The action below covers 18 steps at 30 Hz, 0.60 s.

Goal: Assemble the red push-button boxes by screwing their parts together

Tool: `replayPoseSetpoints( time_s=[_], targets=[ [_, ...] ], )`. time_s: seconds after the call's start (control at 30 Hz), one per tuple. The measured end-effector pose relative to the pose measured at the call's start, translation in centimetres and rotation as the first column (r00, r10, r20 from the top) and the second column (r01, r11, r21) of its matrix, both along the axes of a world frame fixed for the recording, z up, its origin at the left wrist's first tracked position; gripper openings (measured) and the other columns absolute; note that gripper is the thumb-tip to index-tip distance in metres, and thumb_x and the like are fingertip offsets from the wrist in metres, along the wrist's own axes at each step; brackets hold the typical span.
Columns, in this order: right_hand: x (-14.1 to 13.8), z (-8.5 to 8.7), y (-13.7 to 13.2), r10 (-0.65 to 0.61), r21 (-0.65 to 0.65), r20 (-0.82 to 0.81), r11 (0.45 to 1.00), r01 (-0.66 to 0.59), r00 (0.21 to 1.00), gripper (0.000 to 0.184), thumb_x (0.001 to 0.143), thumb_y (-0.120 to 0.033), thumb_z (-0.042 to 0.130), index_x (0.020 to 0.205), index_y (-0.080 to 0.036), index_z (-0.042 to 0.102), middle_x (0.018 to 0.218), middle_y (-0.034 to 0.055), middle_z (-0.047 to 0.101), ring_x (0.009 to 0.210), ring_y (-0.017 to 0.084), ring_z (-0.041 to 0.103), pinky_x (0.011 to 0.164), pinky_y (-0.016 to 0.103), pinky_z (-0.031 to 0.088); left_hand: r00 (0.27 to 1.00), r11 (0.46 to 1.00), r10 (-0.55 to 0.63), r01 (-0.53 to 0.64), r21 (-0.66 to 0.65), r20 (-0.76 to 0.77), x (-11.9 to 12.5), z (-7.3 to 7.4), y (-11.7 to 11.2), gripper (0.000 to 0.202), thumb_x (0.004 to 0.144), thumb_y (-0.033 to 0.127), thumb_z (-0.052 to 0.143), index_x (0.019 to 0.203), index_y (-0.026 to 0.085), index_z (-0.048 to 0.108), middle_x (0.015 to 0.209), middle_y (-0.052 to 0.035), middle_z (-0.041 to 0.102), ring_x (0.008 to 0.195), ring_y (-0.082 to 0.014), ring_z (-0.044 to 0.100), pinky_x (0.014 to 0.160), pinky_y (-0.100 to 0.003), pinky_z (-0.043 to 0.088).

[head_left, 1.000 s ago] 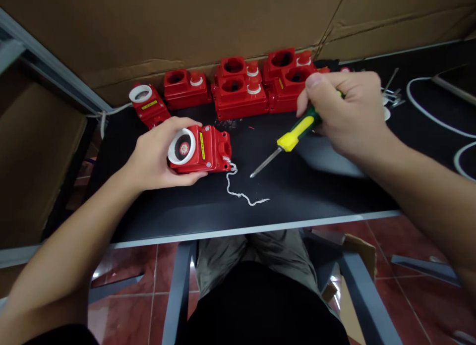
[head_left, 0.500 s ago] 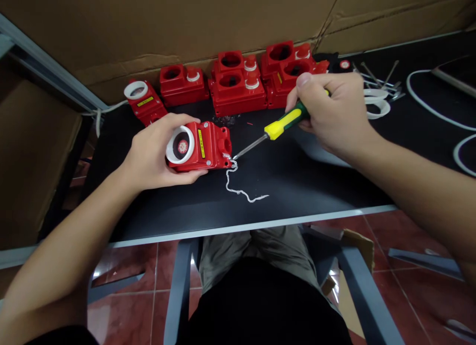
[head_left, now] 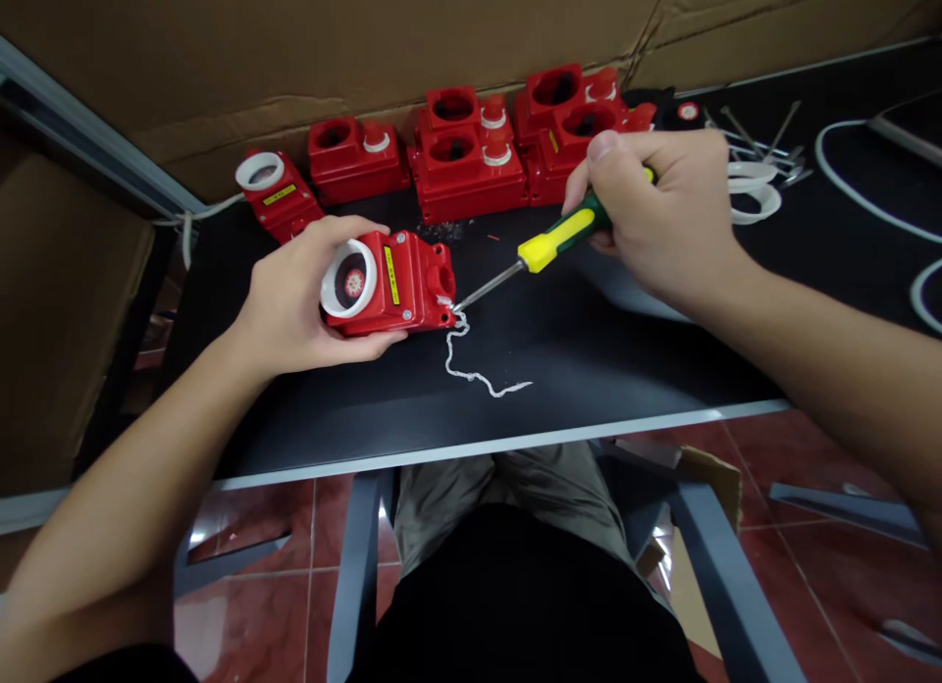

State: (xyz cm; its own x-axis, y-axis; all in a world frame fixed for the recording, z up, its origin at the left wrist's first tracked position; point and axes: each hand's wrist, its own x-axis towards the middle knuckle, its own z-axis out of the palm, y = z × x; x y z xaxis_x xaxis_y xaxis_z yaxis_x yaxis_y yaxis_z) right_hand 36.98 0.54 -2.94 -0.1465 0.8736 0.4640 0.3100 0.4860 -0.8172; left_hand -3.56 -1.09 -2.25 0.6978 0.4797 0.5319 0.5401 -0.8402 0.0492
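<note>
1. Screwdriver (head_left: 563, 235) tip has shifted since a second ago: then apart from the red housing (head_left: 421, 286), now at its right end, by the bunched root of the white cord (head_left: 469, 375).
2. Cord tail lies near side of the housing, loose on the black table (head_left: 618, 369). Could snag on the shaft and drag; nothing pins its free end.
3. Cannot tell whether the tip bears on cord or on the corner lug. Shaft leans, so a slanting push could skid it off toward the table.
4. Left hand (head_left: 290, 295) clasps the housing's white-ring end, digits along both long sides. Corded corner sits opposite, outside that grip; housing might twist under pressure there.
5. Right hand (head_left: 654, 202), beyond and right of the housing, closed around the screwdriver handle. Tip well forward of the grip; small wrist errors would likely swing it wide.
6. Beyond the housing: dark crumbs (head_left: 442, 232), then more red units (head_left: 471, 197), untouched.
</note>
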Motion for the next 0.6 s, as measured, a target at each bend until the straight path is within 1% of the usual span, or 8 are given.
replayPoseSetpoints(
  time_s=[0.1, 0.17, 0.23, 0.33, 0.37, 0.43, 0.53, 0.6],
  targets=[
    [0.2, -0.1, 0.3, 0.001, 0.034, -0.016, 0.999, 0.0, 1.0, 0.056, 0.132, -0.034, 0.071, 0.078, -0.025, 0.077, 0.054, -0.0045, 0.042, 0.046, 0.013, 0.044, 0.052, 0.035, 0.035, 0.998, 0.995, 0.058, -0.057, -0.086, 0.009, 0.1, 0.2, -0.5, 0.085, 0.105, 0.077, 0.089, 0.175, 0.036, 0.064, 0.164, -0.0046, 0.09, 0.138, -0.0381, 0.094, 0.122, -0.055, 0.08],
    [0.3, -0.2, 0.4, -0.002, 0.053, -0.003, 0.999, 0.002, 1.0, 0.057, 0.133, -0.039, 0.073, 0.078, -0.024, 0.076, 0.055, -0.0049, 0.04, 0.047, 0.013, 0.045, 0.053, 0.034, 0.037, 0.995, 0.987, 0.096, -0.095, -0.13, 0.001, 0.2, 0.4, -0.8, 0.082, 0.106, 0.077, 0.088, 0.174, 0.039, 0.065, 0.165, -0.0018, 0.089, 0.141, -0.0371, 0.093, 0.126, -0.054, 0.079],
    [0.4, -0.2, 0.4, -0.009, 0.063, 0.015, 0.998, 0.008, 1.0, 0.056, 0.133, -0.035, 0.071, 0.079, -0.024, 0.077, 0.056, -0.0039, 0.044, 0.049, 0.013, 0.049, 0.055, 0.034, 0.039, 0.996, 0.989, 0.094, -0.094, -0.114, -0.004, 0.3, 0.5, -0.9, 0.08, 0.108, 0.079, 0.084, 0.174, 0.039, 0.064, 0.164, -0.001, 0.09, 0.139, -0.0355, 0.094, 0.125, -0.052, 0.08],
    [0.3, -0.1, 0.3, -0.003, 0.066, 0.019, 0.998, 0.002, 1.0, 0.052, 0.131, -0.022, 0.065, 0.08, -0.023, 0.078, 0.057, -0.0021, 0.05, 0.05, 0.014, 0.054, 0.055, 0.034, 0.038, 0.998, 0.994, 0.069, -0.068, -0.081, 0.003, 0.3, 0.5, -0.9, 0.078, 0.11, 0.079, 0.083, 0.176, 0.042, 0.062, 0.163, 0.0001, 0.09, 0.137, -0.0346, 0.095, 0.121, -0.051, 0.081],
    [0.2, 0.0, 0.2, -0.002, 0.061, 0.019, 0.998, 0.001, 1.0, 0.052, 0.13, -0.02, 0.064, 0.08, -0.023, 0.078, 0.057, -0.002, 0.051, 0.05, 0.014, 0.054, 0.055, 0.034, 0.038, 0.998, 0.994, 0.063, -0.062, -0.086, 0.007, 0.2, 0.5, -0.8, 0.079, 0.109, 0.078, 0.084, 0.177, 0.043, 0.062, 0.163, 0.0004, 0.09, 0.137, -0.0352, 0.095, 0.121, -0.052, 0.081],
    [0.0, 0.4, -0.2, -0.01, 0.057, 0.017, 0.998, 0.009, 1.0, 0.052, 0.13, -0.023, 0.067, 0.079, -0.024, 0.078, 0.056, -0.0025, 0.049, 0.048, 0.014, 0.052, 0.055, 0.035, 0.038, 0.998, 0.992, 0.065, -0.064, -0.112, 0.009, 0.1, 0.4, -0.8, 0.083, 0.107, 0.078, 0.087, 0.178, 0.044, 0.062, 0.164, 0.0006, 0.089, 0.139, -0.0369, 0.094, 0.123, -0.054, 0.08],
    [-0.3, 0.9, -0.9, -0.059, 0.043, 0.033, 0.997, 0.057, 0.998, 0.053, 0.129, -0.033, 0.071, 0.077, -0.029, 0.078, 0.056, -0.0035, 0.045, 0.049, 0.016, 0.049, 0.058, 0.037, 0.04, 0.995, 0.986, 0.095, -0.097, -0.135, -0.019, 0.0, 0.4, -0.7, 0.088, 0.105, 0.078, 0.09, 0.18, 0.044, 0.061, 0.167, -0.0005, 0.088, 0.143, -0.0379, 0.093, 0.126, -0.057, 0.08],
    [-0.4, 1.1, -1.0, -0.077, 0.046, 0.042, 0.996, 0.075, 0.996, 0.052, 0.129, -0.037, 0.073, 0.077, -0.03, 0.079, 0.057, -0.0035, 0.046, 0.049, 0.015, 0.049, 0.059, 0.038, 0.041, 0.994, 0.986, 0.102, -0.106, -0.132, -0.033, 0.0, 0.4, -0.6, 0.089, 0.106, 0.078, 0.091, 0.182, 0.043, 0.06, 0.169, -0.0015, 0.087, 0.145, -0.0384, 0.092, 0.127, -0.059, 0.08]
  ],
)
